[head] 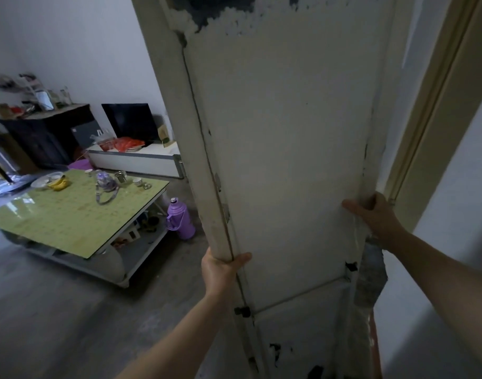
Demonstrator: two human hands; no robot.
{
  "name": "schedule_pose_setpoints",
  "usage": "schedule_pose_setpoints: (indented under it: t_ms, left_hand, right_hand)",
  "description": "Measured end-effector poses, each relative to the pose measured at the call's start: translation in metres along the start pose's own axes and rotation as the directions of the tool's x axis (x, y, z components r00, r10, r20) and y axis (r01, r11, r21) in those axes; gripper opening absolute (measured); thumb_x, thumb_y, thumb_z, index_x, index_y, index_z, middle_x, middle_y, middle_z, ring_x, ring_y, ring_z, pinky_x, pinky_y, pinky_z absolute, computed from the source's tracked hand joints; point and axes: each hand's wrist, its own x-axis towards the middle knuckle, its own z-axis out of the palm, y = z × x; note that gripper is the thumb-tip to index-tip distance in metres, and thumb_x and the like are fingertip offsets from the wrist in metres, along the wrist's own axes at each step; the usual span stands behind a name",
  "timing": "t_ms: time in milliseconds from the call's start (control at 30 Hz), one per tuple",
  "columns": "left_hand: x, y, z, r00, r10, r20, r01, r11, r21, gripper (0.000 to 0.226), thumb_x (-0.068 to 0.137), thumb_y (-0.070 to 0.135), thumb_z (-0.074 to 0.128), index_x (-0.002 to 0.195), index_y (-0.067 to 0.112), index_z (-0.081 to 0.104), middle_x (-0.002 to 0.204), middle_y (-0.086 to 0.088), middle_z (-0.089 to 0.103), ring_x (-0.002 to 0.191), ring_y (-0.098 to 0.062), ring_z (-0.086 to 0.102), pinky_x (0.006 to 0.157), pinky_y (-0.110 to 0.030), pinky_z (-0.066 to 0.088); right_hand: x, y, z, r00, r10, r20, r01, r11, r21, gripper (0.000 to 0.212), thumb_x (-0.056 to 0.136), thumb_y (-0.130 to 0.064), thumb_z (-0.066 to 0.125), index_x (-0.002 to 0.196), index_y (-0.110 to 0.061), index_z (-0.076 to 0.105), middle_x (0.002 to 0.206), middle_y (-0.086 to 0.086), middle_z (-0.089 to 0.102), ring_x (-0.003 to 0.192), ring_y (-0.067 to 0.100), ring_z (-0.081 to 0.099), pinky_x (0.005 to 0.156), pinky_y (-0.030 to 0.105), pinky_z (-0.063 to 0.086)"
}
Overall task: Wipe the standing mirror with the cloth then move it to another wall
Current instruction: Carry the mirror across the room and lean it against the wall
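Dim room, green surface (70,214) at 9 o'clock. Standing mirror (283,149) fills centre, back facing camera. Left hand (220,269) and right hand (376,214) grasping its side edges. Risk: mirror blocks view, could clip door frame (436,105) at 2 o'clock, or slip.

Person, seen from above: two bare forearms entering from the lower edge and lower right of the frame. No sleeves visible to the frame edge. Left hand (220,272) and right hand (376,214) both ungloved. Wrists carry no watch or band.
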Motion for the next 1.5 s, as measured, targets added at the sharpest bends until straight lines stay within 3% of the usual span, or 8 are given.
schedule_pose_setpoints:
  t_ms: [67,400,600,733,867,1133,1300,1500]
  left_hand:
    - [-0.010,0.001,-0.005,0.999,0.016,0.029,-0.015,1.000,-0.002,0.045,0.050,0.005,0.090,0.081,0.021,0.061,0.080,0.004,0.068,0.075,-0.019,0.065,0.064,-0.033,0.056]
    - [-0.070,0.002,-0.018,0.994,0.061,0.094,-0.058,0.998,-0.040,0.040,0.054,0.004,0.088,0.084,0.018,0.065,0.079,0.006,0.068,0.071,-0.010,0.062,0.053,-0.013,0.051]
    - [-0.093,0.006,-0.022,0.996,0.082,0.031,-0.082,0.997,-0.011,0.043,0.057,0.004,0.087,0.076,0.030,0.059,0.077,0.015,0.064,0.069,-0.001,0.057,0.068,-0.031,0.054]
    - [-0.105,0.009,-0.018,0.997,0.079,-0.016,-0.079,0.997,-0.023,0.043,0.059,0.002,0.086,0.074,0.031,0.057,0.075,0.016,0.061,0.063,0.005,0.056,0.063,-0.021,0.052]
    - [-0.117,0.003,-0.016,0.995,0.093,-0.039,-0.092,0.996,0.018,0.041,0.059,0.007,0.087,0.076,0.031,0.058,0.078,0.015,0.063,0.071,0.000,0.056,0.071,-0.038,0.054]
    - [-0.122,0.005,-0.017,0.994,0.074,0.075,-0.081,0.992,0.100,0.033,0.066,0.003,0.082,0.079,0.026,0.063,0.079,0.012,0.066,0.061,0.011,0.059,0.069,-0.034,0.055]
    - [-0.126,0.003,-0.016,0.993,0.057,0.099,-0.069,0.990,0.125,0.021,0.066,0.003,0.083,0.079,0.010,0.068,0.077,-0.003,0.068,0.067,-0.009,0.059,0.067,-0.037,0.052]
    - [-0.128,0.000,-0.016,0.985,0.060,0.161,-0.078,0.991,0.109,0.023,0.067,0.004,0.082,0.083,-0.002,0.067,0.076,-0.006,0.066,0.069,-0.015,0.058,0.064,-0.032,0.048]
  right_hand:
    - [-0.007,0.009,-0.003,1.000,-0.003,-0.026,0.004,0.999,0.047,0.126,0.038,-0.073,0.078,0.139,-0.012,0.033,0.135,0.010,0.049,0.117,0.032,0.053,0.098,0.053,0.047]
    - [-0.036,0.007,-0.013,0.998,0.058,-0.008,-0.054,0.964,0.259,0.064,0.087,-0.008,0.063,0.141,-0.001,0.030,0.142,0.016,0.043,0.122,0.030,0.048,0.091,0.033,0.046]
    - [-0.037,-0.005,-0.005,0.994,0.099,0.045,-0.107,0.959,0.261,0.046,0.088,0.014,0.039,0.129,-0.006,0.034,0.104,0.005,0.046,0.097,0.020,0.045,0.049,0.008,0.046]
    - [-0.022,-0.009,-0.002,0.995,0.073,0.074,-0.087,0.972,0.216,0.039,0.087,0.016,0.039,0.114,-0.011,0.034,0.095,0.002,0.044,0.084,0.015,0.046,0.057,0.012,0.046]
    - [-0.007,-0.005,0.001,0.991,0.067,0.117,-0.094,0.967,0.236,0.030,0.087,0.013,0.043,0.099,-0.014,0.040,0.096,0.002,0.044,0.095,0.024,0.045,0.066,0.023,0.043]
    - [-0.013,0.003,-0.009,0.992,0.017,0.121,-0.046,0.970,0.240,0.039,0.086,0.014,0.045,0.114,-0.010,0.031,0.098,0.002,0.044,0.101,0.026,0.044,0.063,0.024,0.045]
    - [-0.038,-0.001,-0.016,0.993,-0.009,0.120,-0.021,0.970,0.243,0.065,0.086,0.012,0.049,0.141,-0.011,0.026,0.125,0.007,0.041,0.112,0.024,0.042,0.068,0.021,0.042]
    - [-0.080,-0.013,-0.007,0.983,0.059,0.175,-0.101,0.964,0.245,0.083,0.089,0.005,0.054,0.152,-0.021,0.007,0.155,0.003,0.021,0.137,0.024,0.029,0.108,0.036,0.032]
